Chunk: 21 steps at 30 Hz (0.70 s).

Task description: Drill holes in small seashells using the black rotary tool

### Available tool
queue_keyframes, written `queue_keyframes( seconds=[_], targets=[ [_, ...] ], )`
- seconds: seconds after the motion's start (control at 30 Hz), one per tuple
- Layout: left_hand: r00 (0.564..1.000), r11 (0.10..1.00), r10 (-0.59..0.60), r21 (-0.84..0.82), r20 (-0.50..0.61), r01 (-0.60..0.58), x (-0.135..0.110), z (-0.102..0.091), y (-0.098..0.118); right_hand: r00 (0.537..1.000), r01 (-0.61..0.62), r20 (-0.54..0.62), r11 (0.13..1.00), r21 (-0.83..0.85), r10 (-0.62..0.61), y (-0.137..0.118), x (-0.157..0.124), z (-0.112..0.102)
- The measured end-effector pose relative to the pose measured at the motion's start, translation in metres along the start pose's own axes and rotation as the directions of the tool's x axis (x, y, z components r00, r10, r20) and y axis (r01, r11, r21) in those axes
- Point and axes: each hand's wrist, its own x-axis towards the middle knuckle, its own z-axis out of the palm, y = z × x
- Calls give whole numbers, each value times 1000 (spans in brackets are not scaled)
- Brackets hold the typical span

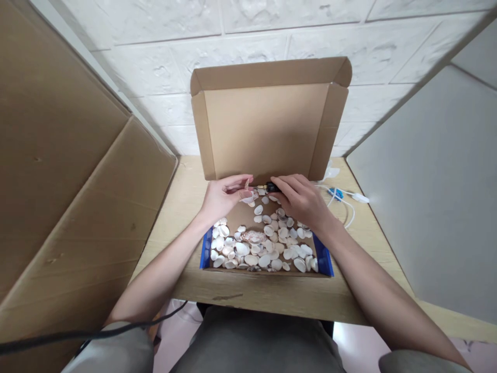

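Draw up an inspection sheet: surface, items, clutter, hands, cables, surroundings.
Surface: light wooden table, dark mark near front edge.
Items: cardboard box, lid open, many shells inside.
Clutter: small blue item at right, purpose unclear.
Left hand: holds a shell piece.
Right hand: holds a dark tool, metal tip toward that piece.
Cables: white cable at right; black cord lower left.
Surroundings: white brick-pattern wall behind, cardboard panel left, grey panel right.

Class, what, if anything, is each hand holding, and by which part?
The right hand holds a tool by its black body. The left hand holds a shell; which part of it is gripped cannot be told clearly.
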Motion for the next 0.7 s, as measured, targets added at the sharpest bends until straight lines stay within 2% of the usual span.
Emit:
queue_keyframes(
  seconds=[0.17, 0.5, 0.7],
  targets=[
    [999, 999, -31, 35, -9, 31, 0, 2, -2, 992, -25, 122, 1000, 15, 23, -2, -2, 2],
    [1000, 1000, -13, 21, 15, 13, -1, 3, 0, 1000, -25, -2, 997, -74, 25, 0, 1, -1],
    [1000, 997, -17, 74, 19, 15, -1, 3, -1, 992, -68, 103, 998, -5, 69, -1, -4, 3]
  ],
)
